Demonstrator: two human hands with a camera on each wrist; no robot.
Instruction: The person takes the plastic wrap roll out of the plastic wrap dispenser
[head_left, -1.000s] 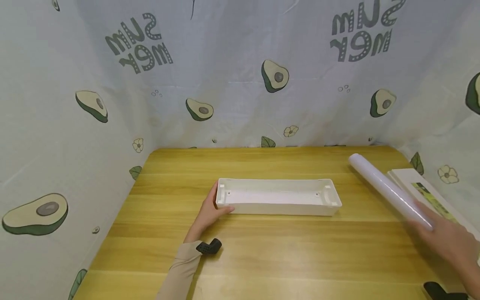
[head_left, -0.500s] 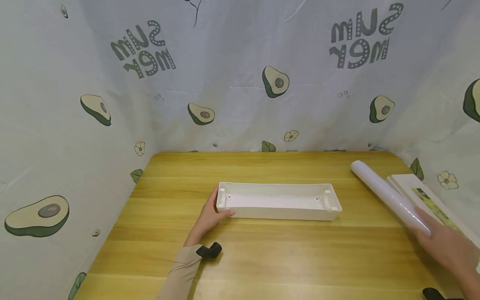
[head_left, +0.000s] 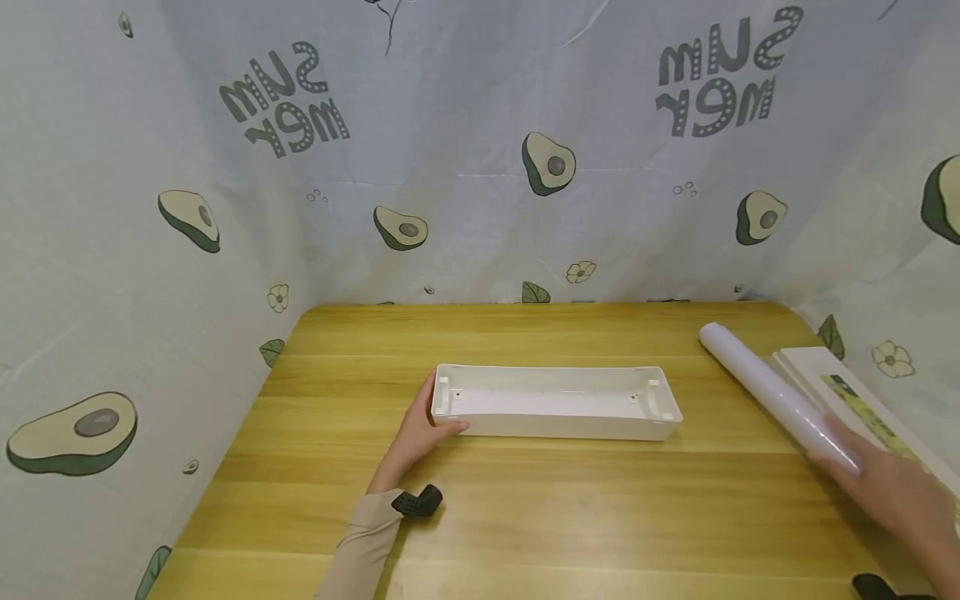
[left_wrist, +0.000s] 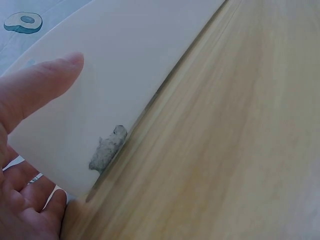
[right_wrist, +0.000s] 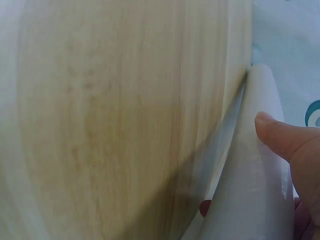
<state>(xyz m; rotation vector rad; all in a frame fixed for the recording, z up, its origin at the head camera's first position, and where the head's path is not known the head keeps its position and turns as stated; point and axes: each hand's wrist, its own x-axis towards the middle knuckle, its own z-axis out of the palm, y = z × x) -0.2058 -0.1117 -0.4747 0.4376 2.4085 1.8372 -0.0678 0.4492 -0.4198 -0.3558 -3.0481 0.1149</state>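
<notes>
A long, shallow white plastic box (head_left: 555,426) lies lengthwise mid-table, its open top facing up. My left hand (head_left: 412,433) grips its left end, thumb on the front wall and the other fingers round the end. Up close in the left wrist view, the box wall (left_wrist: 115,65) has a grey, torn-looking patch (left_wrist: 108,148) by its bottom edge. At the right, my right hand (head_left: 888,483) holds a glossy whitish roll of plastic film (head_left: 772,392) near its close end. The right wrist view shows my thumb (right_wrist: 280,135) along the film roll (right_wrist: 250,185), with a fingertip beneath.
Beside the film roll, at the table's right edge, lies a flat white box (head_left: 813,360) with a green and yellow label (head_left: 870,408). A curtain (head_left: 480,167) printed with avocados hangs round the wooden table (head_left: 570,517) at the back and both sides.
The head view has tilted slightly, so everything sits a little lower in it. Both hands keep their holds on the white box and the film roll, almost still.
</notes>
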